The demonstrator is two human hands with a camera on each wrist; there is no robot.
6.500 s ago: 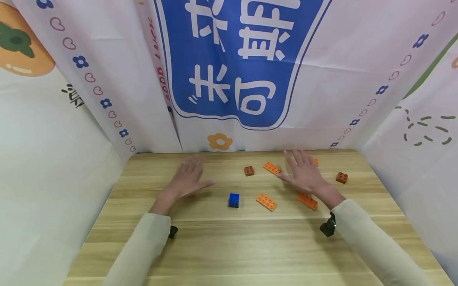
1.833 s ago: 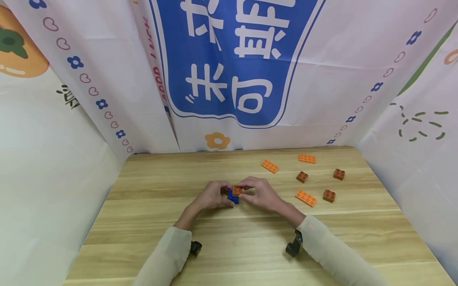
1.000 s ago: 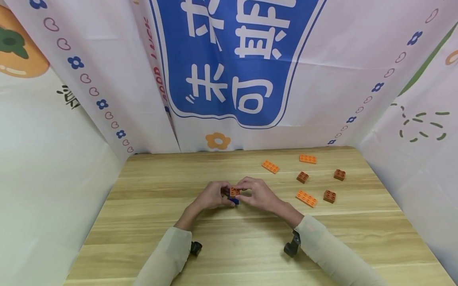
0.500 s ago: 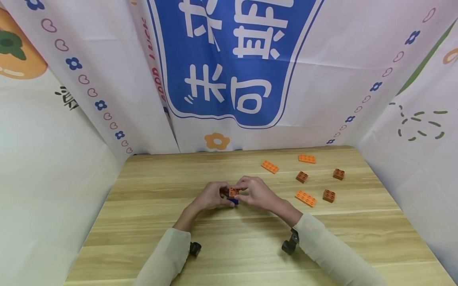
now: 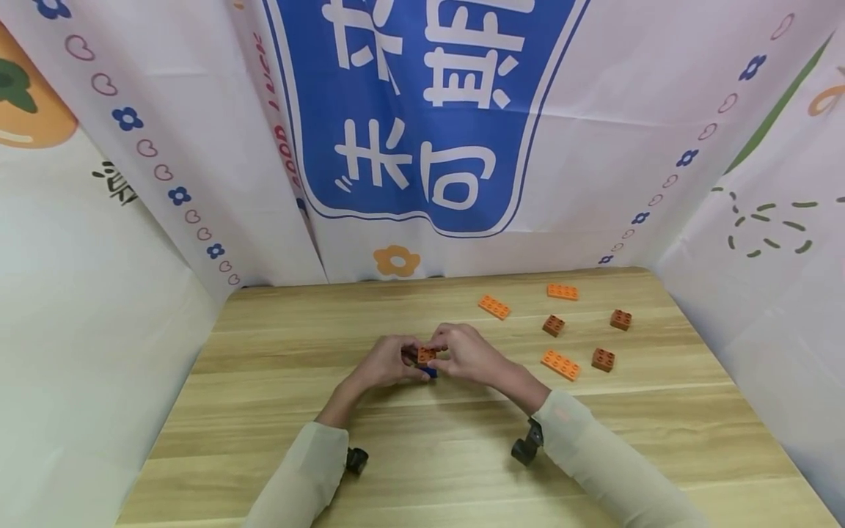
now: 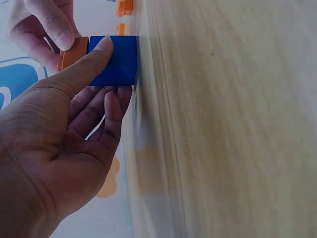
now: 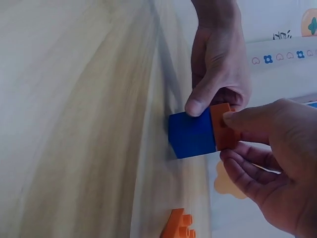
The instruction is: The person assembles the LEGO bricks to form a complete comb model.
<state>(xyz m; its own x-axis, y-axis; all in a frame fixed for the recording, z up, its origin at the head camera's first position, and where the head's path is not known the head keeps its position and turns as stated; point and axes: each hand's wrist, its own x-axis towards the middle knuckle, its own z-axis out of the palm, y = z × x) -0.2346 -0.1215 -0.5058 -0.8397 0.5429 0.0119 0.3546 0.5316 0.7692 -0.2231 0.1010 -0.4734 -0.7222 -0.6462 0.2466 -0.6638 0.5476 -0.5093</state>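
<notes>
My left hand [image 5: 391, 361] holds a blue toy building brick [image 6: 121, 62], thumb on one side and fingers on the other, low over the tabletop. Whether its underside touches the wood I cannot tell. On its studded end sits a smaller orange-brown 2x2 brick [image 7: 223, 133], studs up in the head view. My right hand [image 5: 467, 355] pinches that brick between thumb and fingers. In the left wrist view the two bricks meet face to face, with at most a thin line between them. Fingers cover part of both.
Right of the hands lie three flat orange 2x4 plates [image 5: 560, 364] and three orange-brown 2x2 bricks [image 5: 553, 325], spread apart. The wooden table [image 5: 449, 469] ends at a printed cloth backdrop [image 5: 581, 191], with cloth walls at both sides.
At first both hands were spread flat, apart, with the blue brick alone. They have come together on it. Since 1.8 seconds ago the orange-brown brick has shifted left, squarely over the blue one.
</notes>
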